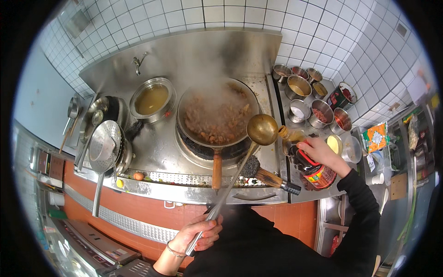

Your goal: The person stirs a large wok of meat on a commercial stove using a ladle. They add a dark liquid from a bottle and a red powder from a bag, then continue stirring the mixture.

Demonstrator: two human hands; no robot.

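My left hand [204,231] grips the handle of a long metal ladle [262,129], whose bowl is raised at the right rim of the wok. With my right hand [320,150] I hold a large plastic bottle of dark sauce [313,173] by its red-trimmed handle. The bottle is tilted, its mouth pointing left, close beside the ladle bowl; whether liquid is flowing cannot be seen. Browned chopped food, probably meat, steams in the wok [217,162] on the burner, and steam blurs part of it. The wok's wooden handle [217,169] points toward me.
Left of the wok stands a metal pot of yellowish liquid [152,98]. Farther left, a perforated strainer [104,147] rests on stacked pans. A wok brush [270,176] lies at the front right. Metal seasoning pots [299,86] line the right counter, beside a large open can [342,96].
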